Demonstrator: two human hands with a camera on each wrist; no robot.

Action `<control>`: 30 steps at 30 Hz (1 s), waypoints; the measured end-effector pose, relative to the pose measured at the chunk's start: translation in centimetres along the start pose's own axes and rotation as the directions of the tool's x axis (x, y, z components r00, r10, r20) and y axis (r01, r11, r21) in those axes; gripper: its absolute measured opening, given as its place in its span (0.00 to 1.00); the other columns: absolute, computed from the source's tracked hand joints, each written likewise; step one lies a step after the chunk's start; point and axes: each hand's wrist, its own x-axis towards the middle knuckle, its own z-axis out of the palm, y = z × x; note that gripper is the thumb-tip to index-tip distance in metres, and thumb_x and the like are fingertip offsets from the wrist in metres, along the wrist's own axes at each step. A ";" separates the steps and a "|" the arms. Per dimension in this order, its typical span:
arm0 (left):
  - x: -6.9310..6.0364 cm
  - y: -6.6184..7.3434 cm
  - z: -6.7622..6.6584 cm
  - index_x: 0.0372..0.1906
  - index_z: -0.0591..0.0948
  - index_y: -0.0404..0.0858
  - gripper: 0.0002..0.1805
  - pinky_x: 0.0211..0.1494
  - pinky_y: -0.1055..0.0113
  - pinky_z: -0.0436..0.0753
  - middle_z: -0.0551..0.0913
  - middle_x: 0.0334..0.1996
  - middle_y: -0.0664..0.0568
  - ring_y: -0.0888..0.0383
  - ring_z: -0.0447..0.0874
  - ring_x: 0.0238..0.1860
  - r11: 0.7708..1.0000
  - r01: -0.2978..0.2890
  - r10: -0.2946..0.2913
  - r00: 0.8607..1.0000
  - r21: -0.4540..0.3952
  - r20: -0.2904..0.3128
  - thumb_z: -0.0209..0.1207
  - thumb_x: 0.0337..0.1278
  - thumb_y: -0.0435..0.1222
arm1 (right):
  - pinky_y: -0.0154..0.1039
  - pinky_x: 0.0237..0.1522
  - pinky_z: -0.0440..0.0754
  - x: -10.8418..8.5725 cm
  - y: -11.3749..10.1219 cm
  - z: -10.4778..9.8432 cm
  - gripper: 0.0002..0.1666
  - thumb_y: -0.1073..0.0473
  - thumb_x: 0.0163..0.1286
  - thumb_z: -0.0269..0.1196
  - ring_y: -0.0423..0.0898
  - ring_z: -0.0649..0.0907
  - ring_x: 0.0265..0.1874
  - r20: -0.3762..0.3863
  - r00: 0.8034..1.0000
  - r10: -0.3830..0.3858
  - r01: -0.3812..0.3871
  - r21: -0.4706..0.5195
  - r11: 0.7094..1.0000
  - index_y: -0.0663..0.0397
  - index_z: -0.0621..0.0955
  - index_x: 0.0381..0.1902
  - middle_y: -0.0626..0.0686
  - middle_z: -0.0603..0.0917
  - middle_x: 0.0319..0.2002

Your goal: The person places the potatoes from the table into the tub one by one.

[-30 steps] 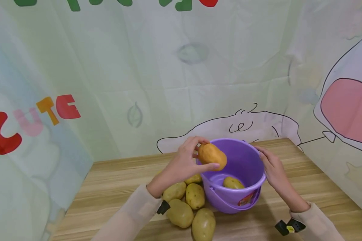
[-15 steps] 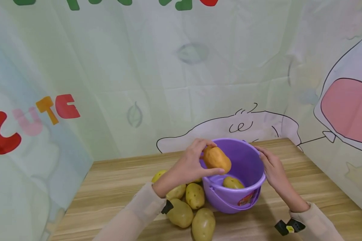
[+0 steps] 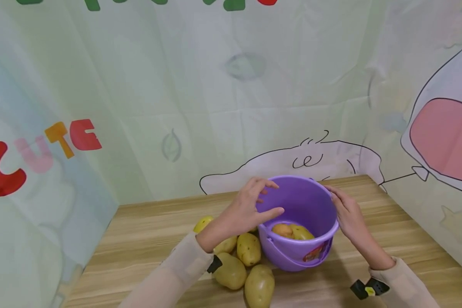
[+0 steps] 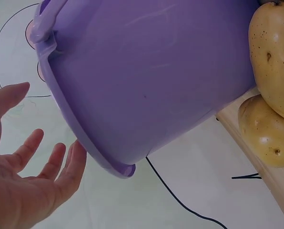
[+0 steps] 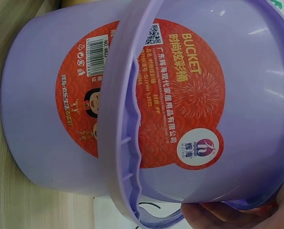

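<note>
A purple plastic bucket stands on the wooden table, its open top tilted towards me. Inside lie a yellow potato and a more orange, potato-like one, side by side. My left hand is spread over the bucket's left rim, thumb and fingers apart and holding nothing. In the left wrist view, its fingers are close beside the rim. My right hand grips the rim on the right side. Only part of that hand shows in the right wrist view, with fingers by the rim.
Several potatoes lie in a group on the table, left of the bucket and in front of it. The bucket's handle hangs down its front, beside a red label. Behind the table hangs a printed cloth.
My left hand moved slightly right over the bucket and let go of the orange potato-like one, which now lies inside beside the yellow potato. My right hand has stayed on the rim.
</note>
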 end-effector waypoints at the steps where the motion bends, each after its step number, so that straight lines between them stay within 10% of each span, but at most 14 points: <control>1: 0.0 0.0 -0.1 0.61 0.73 0.42 0.26 0.52 0.69 0.80 0.71 0.57 0.49 0.53 0.75 0.55 1.000 -0.002 0.002 1.000 0.000 0.001 0.66 0.63 0.46 | 0.17 0.47 0.68 0.0 0.0 0.0 0.25 0.61 0.83 0.42 0.65 0.77 0.56 0.000 1.000 -0.001 0.001 0.001 1.000 0.76 0.72 0.63 0.72 0.77 0.58; 30: -2.1 -2.8 -3.3 0.58 0.76 0.42 0.20 0.50 0.61 0.84 0.74 0.55 0.51 0.54 0.76 0.53 0.995 0.083 -0.090 0.984 -0.047 -0.156 0.65 0.65 0.41 | 0.16 0.46 0.67 -0.1 0.0 0.0 0.25 0.60 0.83 0.42 0.66 0.77 0.55 0.001 1.000 -0.001 0.001 -0.012 1.000 0.76 0.72 0.63 0.73 0.76 0.59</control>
